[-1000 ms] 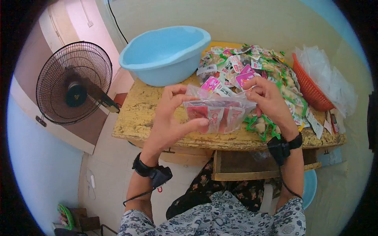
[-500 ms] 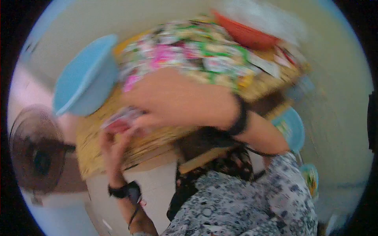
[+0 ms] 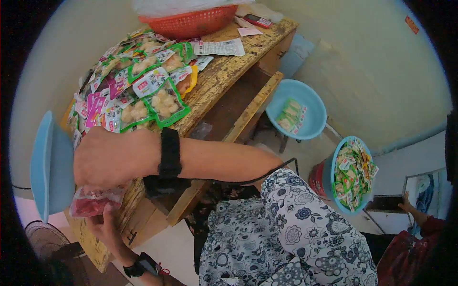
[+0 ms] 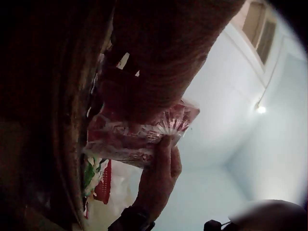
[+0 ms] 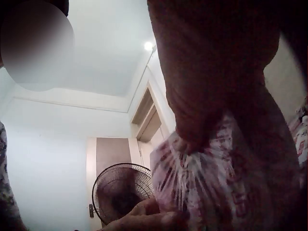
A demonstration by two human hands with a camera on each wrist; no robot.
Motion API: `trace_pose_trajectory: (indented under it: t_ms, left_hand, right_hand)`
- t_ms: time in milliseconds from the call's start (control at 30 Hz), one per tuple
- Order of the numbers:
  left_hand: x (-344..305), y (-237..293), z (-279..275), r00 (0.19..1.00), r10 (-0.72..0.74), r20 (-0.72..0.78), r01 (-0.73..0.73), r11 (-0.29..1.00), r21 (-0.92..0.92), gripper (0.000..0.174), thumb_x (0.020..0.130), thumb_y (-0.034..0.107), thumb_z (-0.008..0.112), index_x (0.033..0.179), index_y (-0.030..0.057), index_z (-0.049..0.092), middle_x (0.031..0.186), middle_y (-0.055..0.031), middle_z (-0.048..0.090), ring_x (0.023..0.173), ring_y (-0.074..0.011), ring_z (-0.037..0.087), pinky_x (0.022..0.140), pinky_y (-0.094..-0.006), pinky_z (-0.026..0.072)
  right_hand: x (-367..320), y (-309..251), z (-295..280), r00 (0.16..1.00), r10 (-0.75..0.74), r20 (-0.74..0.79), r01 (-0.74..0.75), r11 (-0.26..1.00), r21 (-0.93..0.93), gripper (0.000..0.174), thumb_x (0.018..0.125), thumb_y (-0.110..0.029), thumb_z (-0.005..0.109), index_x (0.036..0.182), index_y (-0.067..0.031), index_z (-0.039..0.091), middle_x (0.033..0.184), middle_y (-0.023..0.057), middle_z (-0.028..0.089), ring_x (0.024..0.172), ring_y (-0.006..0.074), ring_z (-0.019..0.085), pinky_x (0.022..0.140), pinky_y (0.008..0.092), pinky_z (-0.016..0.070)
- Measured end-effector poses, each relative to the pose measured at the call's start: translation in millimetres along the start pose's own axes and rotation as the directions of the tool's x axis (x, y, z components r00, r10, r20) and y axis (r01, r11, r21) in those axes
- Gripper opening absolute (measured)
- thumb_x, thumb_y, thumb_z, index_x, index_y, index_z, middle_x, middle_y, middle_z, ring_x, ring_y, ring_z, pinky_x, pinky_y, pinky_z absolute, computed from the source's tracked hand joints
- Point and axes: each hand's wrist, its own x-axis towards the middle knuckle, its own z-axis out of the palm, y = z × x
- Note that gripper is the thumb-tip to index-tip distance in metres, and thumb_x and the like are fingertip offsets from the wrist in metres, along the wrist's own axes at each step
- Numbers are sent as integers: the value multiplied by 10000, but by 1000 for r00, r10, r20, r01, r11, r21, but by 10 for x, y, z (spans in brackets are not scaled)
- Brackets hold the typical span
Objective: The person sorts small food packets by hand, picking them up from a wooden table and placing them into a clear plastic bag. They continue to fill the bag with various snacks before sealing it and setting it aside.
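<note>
A clear plastic bag with red packets inside [image 3: 93, 202] is at the left end of the worn yellow table [image 3: 219, 97]. My left hand [image 3: 107, 231] grips it from below, thumb up against its side. From above, my right hand [image 3: 112, 155] reaches across and covers the bag's upper part. Up close in the right wrist view, right-hand fingers pinch the gathered, creased plastic [image 5: 192, 168]. The left wrist view shows the same bag [image 4: 125, 139] between both hands, in dim light.
Many sealed snack packets [image 3: 143, 88] are heaped behind my right arm. A blue basin [image 3: 43, 162] tilts at the left, a red basket [image 3: 195, 23] stands behind. The drawer [image 3: 248, 109] sticks out. Below are another basin [image 3: 315, 114] and a filled bucket [image 3: 353, 174]. Another person's arm [image 3: 420, 217] shows at right.
My view has turned to the right, bringing the bucket and another person in. The right hand has moved from the bag's side across to its top; the left still holds the bag.
</note>
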Motion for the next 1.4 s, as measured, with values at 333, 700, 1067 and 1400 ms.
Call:
trace_pose_trajectory:
  t_ms: [333, 700, 1067, 1400]
  left_hand:
    - [175, -286, 121, 975, 220, 32, -212, 964, -158, 691, 977, 411, 594, 1481, -26, 412, 1342, -195, 565, 1273, -281, 533, 1099, -448, 404]
    - [-26, 228, 776, 997, 78, 15, -79, 996, 47, 593, 1079, 374, 419, 1515, -26, 376, 1358, -262, 553, 1311, -321, 532, 1117, -444, 419]
    - [49, 66, 818, 992, 112, -62, -80, 922, 380, 516, 1069, 239, 448, 1509, -25, 392, 1293, -199, 596, 1208, -264, 568, 1077, -392, 432]
    - [69, 189, 860, 997, -9, -75, 47, 857, 513, 571, 1086, 392, 362, 1531, 35, 350, 1425, -179, 502, 1313, -283, 475, 1126, -432, 371]
  right_hand:
    - [-793, -196, -1063, 923, 207, -325, -263, 955, -139, 171, 735, -295, 616, 731, -126, 645, 673, 110, 642, 685, 335, 683, 536, 466, 512]
    - [-3494, -368, -2502, -51, 700, -712, -899, 278, 338, 281, 1009, -300, 621, 971, -35, 704, 799, -47, 598, 725, 64, 502, 664, 256, 443]
    - [-7408, 119, -1456, -616, 527, -585, -766, -226, 602, 294, 1007, -299, 615, 941, -17, 665, 936, 49, 677, 849, 158, 619, 760, 306, 497]
    - [-8426, 689, -1179, -741, 537, -402, -517, -75, 853, 253, 1002, -257, 618, 1014, -6, 650, 992, 95, 663, 826, 196, 642, 719, 363, 538]
